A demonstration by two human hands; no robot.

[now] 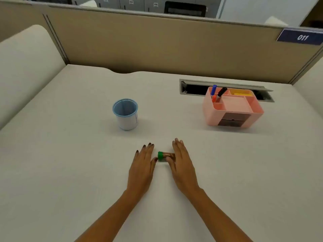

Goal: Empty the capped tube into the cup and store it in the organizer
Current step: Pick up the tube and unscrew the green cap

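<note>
A pale, cloth-like bench (70, 172) fills most of the frame, walled at the top by a tan cubicle partition (157, 41) carrying a blue sign reading 011 (301, 37) at upper right. Grey cabinets show above the partition. A cable slot (195, 88) with its flap raised is cut into the bench at right of centre; a pink organizer (232, 109) stands just in front of it, holding blue, orange and black markers (217, 92) in its back left compartment. A blue-rimmed cup (126, 114) stands upright left of centre. Low in the middle, the capped tube (166, 155) lies on its side, green cap leftward, between two flat hands. The left hand (142, 165) has its grip apart, thumb tip touching the cap. The right hand (180, 161) is also spread, thumb against the tube.
</note>
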